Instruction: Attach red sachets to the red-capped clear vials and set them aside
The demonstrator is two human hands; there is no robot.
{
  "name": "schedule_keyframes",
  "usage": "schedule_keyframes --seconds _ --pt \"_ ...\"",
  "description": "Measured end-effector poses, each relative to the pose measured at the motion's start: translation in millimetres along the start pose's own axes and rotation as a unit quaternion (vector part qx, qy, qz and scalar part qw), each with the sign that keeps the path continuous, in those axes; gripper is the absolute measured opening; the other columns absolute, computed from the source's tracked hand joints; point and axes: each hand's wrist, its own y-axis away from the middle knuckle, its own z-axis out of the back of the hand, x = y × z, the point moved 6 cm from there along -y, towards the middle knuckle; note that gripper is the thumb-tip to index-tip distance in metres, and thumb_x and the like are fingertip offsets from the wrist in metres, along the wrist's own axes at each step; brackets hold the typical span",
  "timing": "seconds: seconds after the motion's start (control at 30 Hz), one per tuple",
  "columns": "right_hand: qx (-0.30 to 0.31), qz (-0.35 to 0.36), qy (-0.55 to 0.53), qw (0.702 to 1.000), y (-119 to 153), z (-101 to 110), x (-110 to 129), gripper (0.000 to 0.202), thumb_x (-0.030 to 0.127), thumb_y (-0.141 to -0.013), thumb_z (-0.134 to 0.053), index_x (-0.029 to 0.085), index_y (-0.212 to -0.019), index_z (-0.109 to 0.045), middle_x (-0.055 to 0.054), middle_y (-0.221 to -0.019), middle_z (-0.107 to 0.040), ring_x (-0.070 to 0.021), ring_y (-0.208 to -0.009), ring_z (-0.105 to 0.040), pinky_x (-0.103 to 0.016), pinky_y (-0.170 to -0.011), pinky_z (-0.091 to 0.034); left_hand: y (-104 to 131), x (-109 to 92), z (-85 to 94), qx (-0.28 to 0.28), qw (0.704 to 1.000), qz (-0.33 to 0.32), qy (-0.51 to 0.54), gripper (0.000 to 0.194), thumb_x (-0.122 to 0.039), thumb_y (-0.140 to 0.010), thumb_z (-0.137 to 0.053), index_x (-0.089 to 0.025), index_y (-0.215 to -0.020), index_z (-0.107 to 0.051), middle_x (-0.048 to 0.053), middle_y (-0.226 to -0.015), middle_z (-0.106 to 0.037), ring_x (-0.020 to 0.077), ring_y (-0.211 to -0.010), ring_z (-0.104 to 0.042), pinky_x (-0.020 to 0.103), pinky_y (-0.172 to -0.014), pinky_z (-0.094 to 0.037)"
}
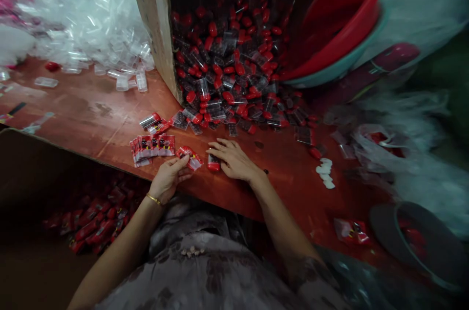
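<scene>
Between the thumb and fingers of my left hand (pixel 170 178) is a small red printed sleeve (pixel 190 157) with a clear lower part. My right hand (pixel 234 159) lies over a small clear container (pixel 213 162) with a red cap and dark contents, its fingers stretched across the top and side. The cap points toward me. Left of the held sleeve, a fanned row of the same red sleeves (pixel 156 145) rests on the table. Just behind that row lies another capped container (pixel 150 120) beside a loose red sleeve (pixel 159 127).
A tipped cardboard box (pixel 157 21) spills many red-capped containers (pixel 227 70) onto the red-brown table (pixel 91 119). Clear empty containers (pixel 124 77) are heaped at the back left. A red basin (pixel 348 16) leans on the right. Wrapped red packs (pixel 95 222) fill the space below the table edge.
</scene>
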Motion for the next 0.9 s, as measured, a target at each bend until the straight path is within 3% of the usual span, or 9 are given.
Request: schedule_keyframes --seconds 0.2,0.33,0.5,0.67,0.77,0.9 --pt "-0.049 -0.030 0.009 0.998 16.3 -6.7 4.2 0.030 0.027 -0.086 -0.050 0.018 -0.114 -0.057 -0.009 -0.117 -0.060 -0.0236 -0.101 -0.051 -0.042 -0.093 -0.034 -0.6 -0.2 8.8 -0.011 1.000 0.001 0.013 0.032 -0.035 -0.059 -0.078 -0.015 -0.080 -0.065 0.003 -0.073 -0.070 0.0125 -0.063 -0.064 0.024 -0.063 -0.049" --pt "-0.102 -0.061 0.000 0.993 40.1 -11.3 10.0 0.020 0.022 -0.088 -0.046 0.017 -0.104 -0.058 -0.009 -0.109 -0.064 -0.0219 -0.093 -0.054 -0.039 -0.089 -0.036 -1.3 3.7 1.0 0.013 0.999 0.027 0.012 0.030 -0.035 -0.061 -0.076 -0.015 -0.081 -0.065 0.005 -0.074 -0.070 0.0132 -0.064 -0.064 0.025 -0.064 -0.050" --pt "-0.122 -0.108 0.043 0.986 55.8 -18.7 18.6 0.026 0.019 -0.089 -0.044 0.018 -0.111 -0.058 -0.010 -0.113 -0.064 -0.0223 -0.091 -0.055 -0.041 -0.088 -0.035 -2.5 12.1 -7.0 0.030 0.998 0.045 0.016 0.027 -0.034 -0.065 -0.074 -0.015 -0.082 -0.065 0.005 -0.076 -0.071 0.0134 -0.064 -0.064 0.025 -0.062 -0.049" --pt "-0.136 -0.148 -0.127 0.971 64.9 -16.5 25.4 0.029 0.026 -0.089 -0.043 0.016 -0.112 -0.057 -0.010 -0.099 -0.067 -0.0223 -0.087 -0.059 -0.036 -0.079 -0.043 -3.3 16.0 -5.3 0.028 0.999 0.038 0.014 0.027 -0.033 -0.064 -0.074 -0.015 -0.082 -0.066 0.005 -0.077 -0.071 0.0129 -0.065 -0.064 0.024 -0.063 -0.049" --pt "-0.147 -0.180 -0.309 0.922 70.5 -14.3 32.1 0.027 0.032 -0.087 -0.043 0.019 -0.105 -0.060 -0.005 -0.087 -0.067 -0.0186 -0.073 -0.060 -0.030 -0.067 -0.046 -2.9 13.9 -7.2 0.035 0.999 0.017 -0.003 0.029 -0.034 -0.062 -0.076 -0.014 -0.081 -0.066 0.006 -0.078 -0.071 0.0125 -0.064 -0.063 0.024 -0.062 -0.049" --pt "-0.126 -0.231 -0.524 0.810 70.5 -23.7 40.5 0.025 0.037 -0.082 -0.046 0.020 -0.088 -0.064 0.002 -0.061 -0.056 -0.0110 -0.047 -0.048 -0.022 -0.044 -0.037 -0.3 12.1 -13.9 0.050 0.998 -0.006 -0.027 0.034 -0.034 -0.054 -0.080 -0.012 -0.076 -0.066 0.006 -0.074 -0.071 0.0130 -0.063 -0.063 0.024 -0.063 -0.050"
